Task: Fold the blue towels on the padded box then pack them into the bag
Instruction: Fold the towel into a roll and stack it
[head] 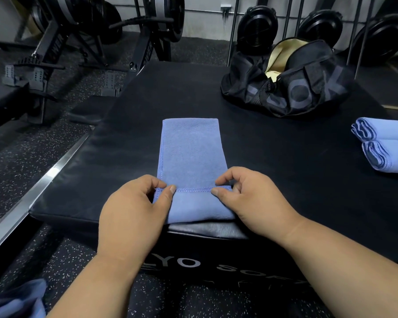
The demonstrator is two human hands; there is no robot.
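Observation:
A blue towel [192, 154] lies as a long narrow strip on the black padded box [115, 161], running away from me. Its near end is folded up over itself at the box's front edge. My left hand [133, 210] pinches the left corner of that folded end between thumb and fingers. My right hand [251, 196] pinches the right corner the same way. Two rolled blue towels [381, 145] lie side by side at the box's right edge. A black duffel bag [292, 81] with a pale yellow lining stands unzipped at the far right of the box.
Rowing machines [55, 53] stand on the speckled rubber floor to the far left, fan units [257, 31] along the back wall. A metal floor strip [32, 189] runs along the left. More blue cloth [16, 301] shows at the bottom left corner.

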